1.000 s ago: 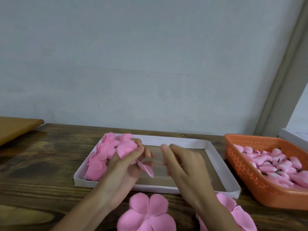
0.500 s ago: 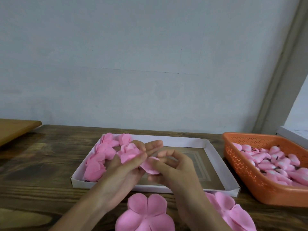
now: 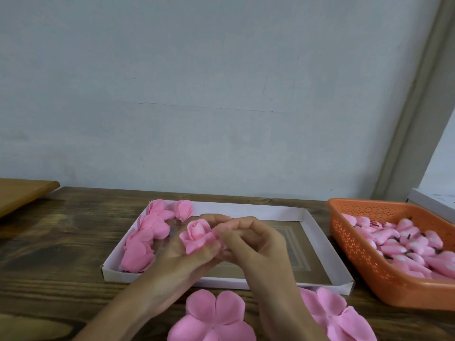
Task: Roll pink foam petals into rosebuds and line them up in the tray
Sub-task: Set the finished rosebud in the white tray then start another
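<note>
The bench [image 3: 61, 254] carried a white tray [image 3: 246, 209], with an orange basket [image 3: 357, 254] right of the tray. Along the tray's left side sat finished rosebuds [image 3: 145, 237]; flat petals [image 3: 214, 316] lay before it. Above the tray, the left hand [image 3: 182, 264] and right hand [image 3: 261, 244] both pinched one rosebud [image 3: 197, 233]

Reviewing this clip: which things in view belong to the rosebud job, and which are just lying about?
Job: left hand, right hand, half-rolled rosebud, white tray, finished rosebuds, flat petal pieces, probably the orange basket.
Lying about: wooden board, white box.
</note>
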`<state>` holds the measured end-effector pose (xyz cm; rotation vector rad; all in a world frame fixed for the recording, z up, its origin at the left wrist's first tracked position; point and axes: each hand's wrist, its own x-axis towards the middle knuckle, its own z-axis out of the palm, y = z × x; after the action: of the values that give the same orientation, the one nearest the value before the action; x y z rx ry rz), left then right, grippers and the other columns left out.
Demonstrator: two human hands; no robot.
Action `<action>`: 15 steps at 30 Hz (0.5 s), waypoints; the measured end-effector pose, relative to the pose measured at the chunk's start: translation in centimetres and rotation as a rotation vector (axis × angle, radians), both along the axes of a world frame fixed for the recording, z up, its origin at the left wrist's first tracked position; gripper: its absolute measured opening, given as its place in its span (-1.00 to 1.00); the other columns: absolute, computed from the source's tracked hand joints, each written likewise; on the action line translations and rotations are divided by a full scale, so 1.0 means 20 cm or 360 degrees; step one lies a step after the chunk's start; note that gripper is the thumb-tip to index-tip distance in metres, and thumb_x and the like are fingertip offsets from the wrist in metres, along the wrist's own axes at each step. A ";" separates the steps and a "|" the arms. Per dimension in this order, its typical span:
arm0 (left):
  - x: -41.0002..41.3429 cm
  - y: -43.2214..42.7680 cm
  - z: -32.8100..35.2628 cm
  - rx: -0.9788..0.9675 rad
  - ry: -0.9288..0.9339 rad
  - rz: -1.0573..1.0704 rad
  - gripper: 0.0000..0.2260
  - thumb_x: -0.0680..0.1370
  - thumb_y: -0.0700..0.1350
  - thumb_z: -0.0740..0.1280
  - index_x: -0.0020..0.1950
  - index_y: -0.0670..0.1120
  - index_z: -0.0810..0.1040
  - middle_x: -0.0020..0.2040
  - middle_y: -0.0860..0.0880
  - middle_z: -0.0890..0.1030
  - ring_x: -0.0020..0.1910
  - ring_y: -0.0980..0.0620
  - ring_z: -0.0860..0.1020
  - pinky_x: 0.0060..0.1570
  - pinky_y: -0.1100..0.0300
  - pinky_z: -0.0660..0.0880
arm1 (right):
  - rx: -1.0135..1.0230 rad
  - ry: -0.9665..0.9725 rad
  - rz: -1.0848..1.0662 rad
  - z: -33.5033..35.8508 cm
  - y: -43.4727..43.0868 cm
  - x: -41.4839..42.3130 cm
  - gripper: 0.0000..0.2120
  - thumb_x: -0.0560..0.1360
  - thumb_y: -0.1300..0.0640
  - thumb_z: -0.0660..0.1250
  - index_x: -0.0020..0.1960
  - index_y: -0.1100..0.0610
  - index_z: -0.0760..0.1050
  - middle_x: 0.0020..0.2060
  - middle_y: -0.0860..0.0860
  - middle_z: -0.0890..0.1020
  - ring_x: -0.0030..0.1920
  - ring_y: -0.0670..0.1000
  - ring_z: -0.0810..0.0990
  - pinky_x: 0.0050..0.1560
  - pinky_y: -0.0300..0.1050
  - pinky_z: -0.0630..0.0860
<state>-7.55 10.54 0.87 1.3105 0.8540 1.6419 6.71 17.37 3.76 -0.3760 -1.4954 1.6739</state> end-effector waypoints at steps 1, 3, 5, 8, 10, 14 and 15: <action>0.00 0.00 0.00 0.0006 0.0083 -0.0003 -0.63 0.69 -0.15 0.31 0.48 -0.21 0.42 0.40 -0.32 0.52 0.43 -0.33 0.47 0.34 -0.06 0.50 | 0.0020 -0.0001 0.0014 0.00 0.00 0.00 -0.91 0.51 0.29 0.48 -0.09 0.33 0.63 -0.08 0.12 0.78 -0.06 0.14 0.77 -0.05 -0.01 0.71; 0.01 0.01 -0.01 -0.0009 0.0148 -0.0003 -0.66 0.71 -0.17 0.28 0.50 -0.16 0.44 0.41 -0.27 0.53 0.44 -0.28 0.48 0.33 -0.01 0.51 | 0.0114 -0.0047 -0.0025 0.01 0.00 0.00 -0.91 0.51 0.24 0.51 -0.11 0.27 0.67 -0.07 0.05 0.78 -0.04 0.08 0.77 -0.05 -0.06 0.71; 0.02 0.00 -0.01 -0.0028 0.0152 -0.0013 -0.65 0.71 -0.15 0.28 0.51 -0.11 0.45 0.43 -0.22 0.53 0.45 -0.23 0.47 0.35 0.01 0.49 | 0.0235 -0.0119 -0.0075 0.00 0.00 0.00 -0.93 0.52 0.21 0.52 -0.13 0.19 0.69 -0.09 0.02 0.78 -0.07 0.06 0.77 -0.05 -0.03 0.69; 0.02 0.00 -0.01 -0.0055 0.0145 0.0028 -0.65 0.69 -0.12 0.32 0.49 -0.08 0.48 0.42 -0.21 0.55 0.44 -0.22 0.49 0.35 0.00 0.50 | 0.0309 -0.0193 -0.0114 -0.01 0.01 0.00 -0.95 0.54 0.21 0.51 -0.11 0.15 0.71 -0.08 -0.01 0.78 -0.06 0.05 0.77 0.04 0.15 0.69; 0.01 0.00 -0.01 -0.0055 0.0141 0.0075 -0.65 0.67 -0.11 0.36 0.47 -0.08 0.50 0.40 -0.21 0.57 0.42 -0.22 0.52 0.33 -0.01 0.52 | 0.0335 -0.0212 -0.0120 -0.02 0.01 0.00 -0.95 0.54 0.22 0.50 -0.10 0.13 0.71 -0.05 -0.03 0.78 -0.03 0.06 0.76 0.07 0.24 0.67; 0.02 0.00 -0.01 -0.0022 0.0104 0.0164 -0.66 0.58 -0.13 0.48 0.35 -0.10 0.57 0.30 -0.25 0.62 0.33 -0.27 0.58 0.23 0.00 0.58 | 0.0398 -0.0228 -0.0094 -0.04 0.02 -0.01 -0.92 0.55 0.22 0.49 -0.09 0.08 0.74 -0.06 -0.02 0.78 0.03 -0.01 0.76 0.11 0.24 0.66; 0.02 0.00 -0.01 -0.0017 0.0112 0.0220 -0.65 0.54 -0.12 0.53 0.31 -0.09 0.58 0.27 -0.25 0.64 0.30 -0.27 0.60 0.20 -0.01 0.59 | 0.0412 -0.0217 -0.0094 -0.05 0.02 -0.01 -0.92 0.54 0.21 0.49 -0.07 0.07 0.75 -0.07 -0.02 0.78 0.04 -0.04 0.75 0.11 0.22 0.67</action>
<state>-7.14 10.46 0.64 1.3338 1.0139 1.7036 6.49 17.78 2.80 -0.3949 -1.7600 1.4099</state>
